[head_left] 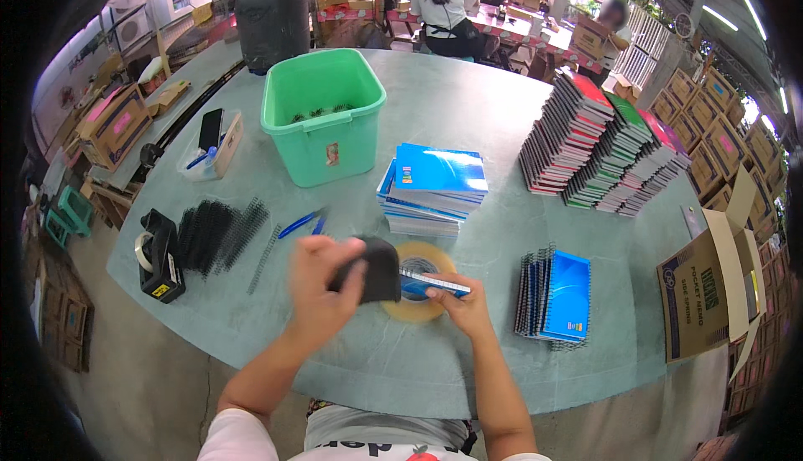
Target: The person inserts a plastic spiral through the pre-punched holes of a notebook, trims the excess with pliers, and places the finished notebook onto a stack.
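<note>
My left hand (322,281) grips a black spiral binding coil (374,270) at its left end. My right hand (458,300) pinches a small blue notebook (431,283), held edge-on, against the coil. Both hover over a roll of clear tape (422,310) lying flat on the grey-green table (468,101). Just beyond lies a stack of unbound blue notebooks (435,186). To the right sits a small row of bound blue spiral notebooks (556,295).
A green plastic bin (322,118) stands at the centre back. Black binding coils (216,233) and a tape dispenser (159,256) lie left, blue pens (301,223) nearby. Tall stacks of bound notebooks (606,147) fill the back right. An open cardboard box (711,294) stands right. People sit beyond.
</note>
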Action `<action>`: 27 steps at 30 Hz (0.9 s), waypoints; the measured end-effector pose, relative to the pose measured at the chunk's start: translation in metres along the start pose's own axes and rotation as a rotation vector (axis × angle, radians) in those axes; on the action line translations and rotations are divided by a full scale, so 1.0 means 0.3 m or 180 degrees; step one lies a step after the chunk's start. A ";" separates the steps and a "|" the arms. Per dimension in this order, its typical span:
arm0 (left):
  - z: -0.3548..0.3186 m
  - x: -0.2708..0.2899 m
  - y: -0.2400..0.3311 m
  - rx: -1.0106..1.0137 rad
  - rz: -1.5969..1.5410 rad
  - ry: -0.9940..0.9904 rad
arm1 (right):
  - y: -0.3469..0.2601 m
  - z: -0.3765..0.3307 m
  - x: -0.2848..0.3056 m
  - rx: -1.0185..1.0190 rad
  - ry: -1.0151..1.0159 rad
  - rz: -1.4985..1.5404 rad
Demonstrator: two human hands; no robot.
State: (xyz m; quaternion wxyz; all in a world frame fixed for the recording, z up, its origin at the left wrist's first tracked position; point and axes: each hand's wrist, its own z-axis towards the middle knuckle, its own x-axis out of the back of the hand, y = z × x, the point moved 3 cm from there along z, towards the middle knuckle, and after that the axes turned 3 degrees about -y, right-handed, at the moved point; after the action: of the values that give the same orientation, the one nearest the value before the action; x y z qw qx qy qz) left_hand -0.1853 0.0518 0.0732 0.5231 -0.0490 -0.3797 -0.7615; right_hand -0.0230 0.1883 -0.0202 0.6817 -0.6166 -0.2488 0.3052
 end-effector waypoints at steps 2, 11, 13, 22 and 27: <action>-0.026 -0.040 -0.024 -0.0009 -0.0270 -0.0898 | -0.010 0.002 -0.007 0.0068 0.0006 -0.0033; -0.022 -0.087 0.005 -0.0303 -0.0224 -0.1091 | -0.004 0.000 -0.008 0.0336 -0.0134 -0.0351; 0.051 -0.025 0.055 -0.0333 0.0122 -0.0192 | 0.014 0.000 0.003 -0.0058 -0.0133 -0.0218; 0.049 -0.066 0.084 -0.0200 -0.0013 -0.0154 | 0.030 -0.009 -0.001 -0.0082 -0.0262 -0.0479; 0.083 -0.083 0.100 -0.0239 -0.0175 -0.0269 | 0.054 -0.010 -0.003 -0.0145 -0.0302 -0.0565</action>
State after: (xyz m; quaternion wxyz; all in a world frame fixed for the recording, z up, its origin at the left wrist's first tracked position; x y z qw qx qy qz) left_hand -0.1572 0.0815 0.0947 0.4832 -0.0903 -0.3737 -0.7865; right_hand -0.0232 0.1866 -0.0364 0.6793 -0.5923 -0.3414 0.2667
